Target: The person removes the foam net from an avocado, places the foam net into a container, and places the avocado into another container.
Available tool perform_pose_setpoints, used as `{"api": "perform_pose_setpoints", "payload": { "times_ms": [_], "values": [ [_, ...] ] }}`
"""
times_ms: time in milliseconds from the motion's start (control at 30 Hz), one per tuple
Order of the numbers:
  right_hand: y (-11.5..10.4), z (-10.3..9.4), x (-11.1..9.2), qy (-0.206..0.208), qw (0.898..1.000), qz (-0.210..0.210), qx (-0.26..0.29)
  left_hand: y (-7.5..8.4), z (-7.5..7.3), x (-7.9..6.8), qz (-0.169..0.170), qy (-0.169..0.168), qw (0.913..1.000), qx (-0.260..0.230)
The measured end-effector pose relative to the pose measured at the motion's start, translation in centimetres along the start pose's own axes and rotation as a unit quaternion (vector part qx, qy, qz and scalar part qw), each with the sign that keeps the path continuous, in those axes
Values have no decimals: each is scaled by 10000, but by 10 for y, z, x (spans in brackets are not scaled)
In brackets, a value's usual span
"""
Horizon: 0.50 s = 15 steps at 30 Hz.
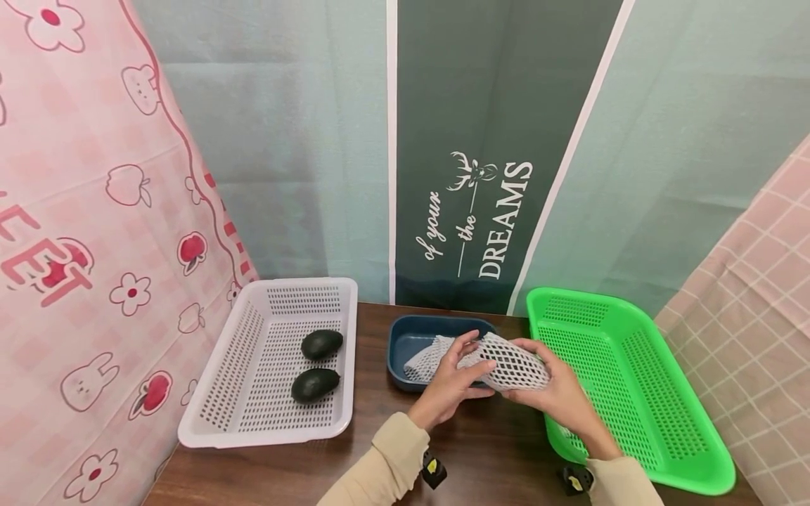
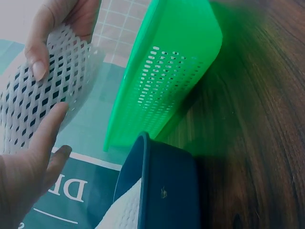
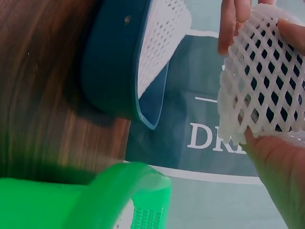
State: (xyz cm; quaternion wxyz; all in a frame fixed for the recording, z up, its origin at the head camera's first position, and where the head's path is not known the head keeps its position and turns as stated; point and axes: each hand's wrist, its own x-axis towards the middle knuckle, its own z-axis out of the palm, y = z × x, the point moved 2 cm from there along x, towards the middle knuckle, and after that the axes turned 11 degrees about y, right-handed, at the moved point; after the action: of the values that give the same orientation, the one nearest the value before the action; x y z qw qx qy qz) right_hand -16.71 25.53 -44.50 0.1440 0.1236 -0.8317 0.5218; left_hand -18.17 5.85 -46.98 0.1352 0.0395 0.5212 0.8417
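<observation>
Both hands hold a white foam net sleeve [image 1: 514, 362] above the right side of a blue bin. Dark patches show through its mesh, from a dark object inside that is mostly hidden. My right hand [image 1: 563, 386] grips the sleeve's right end, thumb and fingers on opposite sides. At the other end, my left hand [image 1: 446, 383] has its thumb on the near side and its fingers around the back. More white foam netting [image 1: 425, 364] lies in the blue bin [image 1: 405, 323], just left of the held sleeve. Two dark avocados [image 1: 315, 386] rest in a white basket, away from the hands.
The white perforated basket [image 1: 253, 436] stands on the left of the brown wooden table [image 1: 481, 450]. A large green perforated basket [image 1: 686, 379] is on the right, close to my right wrist. Printed cloth hangs behind and at both sides.
</observation>
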Motion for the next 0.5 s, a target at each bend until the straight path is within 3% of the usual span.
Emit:
{"api": "perform_pose_setpoints", "payload": {
  "times_ms": [200, 500],
  "values": [
    [0, 9, -1, -203, 9990, -93, 382, 2, -6, 0, 53, 1, 9996, 267],
    [-2, 14, 0, -421, 9953, 260, 830, 5, -14, -1, -30, 120, 9997, 196]
  ]
}}
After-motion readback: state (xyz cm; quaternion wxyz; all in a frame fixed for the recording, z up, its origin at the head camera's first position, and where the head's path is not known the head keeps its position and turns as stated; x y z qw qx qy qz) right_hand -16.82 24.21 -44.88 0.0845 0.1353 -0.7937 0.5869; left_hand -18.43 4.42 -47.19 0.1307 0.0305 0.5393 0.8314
